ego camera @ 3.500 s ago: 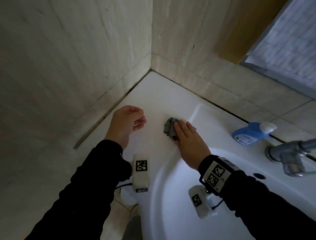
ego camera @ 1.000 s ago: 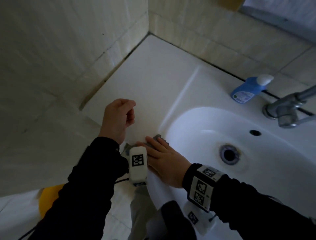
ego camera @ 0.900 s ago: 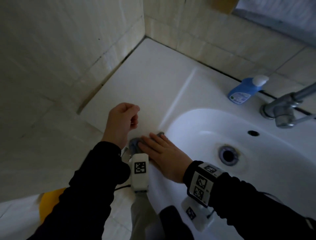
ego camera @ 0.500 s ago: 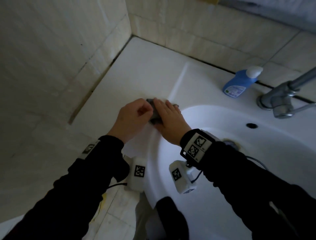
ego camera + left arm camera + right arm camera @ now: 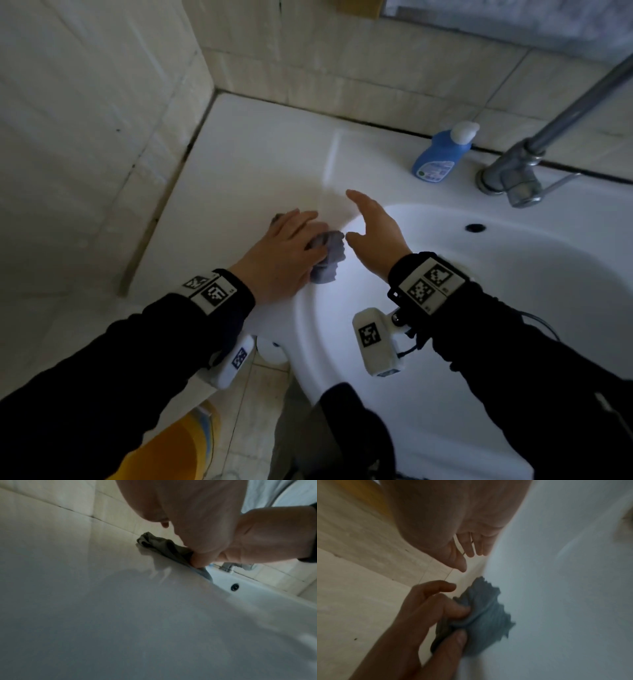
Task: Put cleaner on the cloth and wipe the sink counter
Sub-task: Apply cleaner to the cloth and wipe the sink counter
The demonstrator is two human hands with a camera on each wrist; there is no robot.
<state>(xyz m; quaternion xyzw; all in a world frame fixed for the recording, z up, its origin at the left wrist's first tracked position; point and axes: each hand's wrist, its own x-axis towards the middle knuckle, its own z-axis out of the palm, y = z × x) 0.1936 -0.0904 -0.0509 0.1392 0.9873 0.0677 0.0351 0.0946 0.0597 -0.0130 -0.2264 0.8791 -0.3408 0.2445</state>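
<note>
- grey cloth (image 5: 327, 255) lies bunched on the white counter (image 5: 246, 171) at the basin rim (image 5: 342, 308); open counter stretches toward the wall corner
- left hand (image 5: 284, 250) pinches the cloth, having taken it over from the right
- right hand (image 5: 373, 233) hovers just beside, fingers spread, now lifted off
- blue cleaner bottle (image 5: 442, 154) stands well apart by the faucet (image 5: 513, 171)

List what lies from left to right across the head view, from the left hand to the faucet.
left hand → gray cloth → right hand → blue cleaner bottle → overflow hole → faucet
</note>
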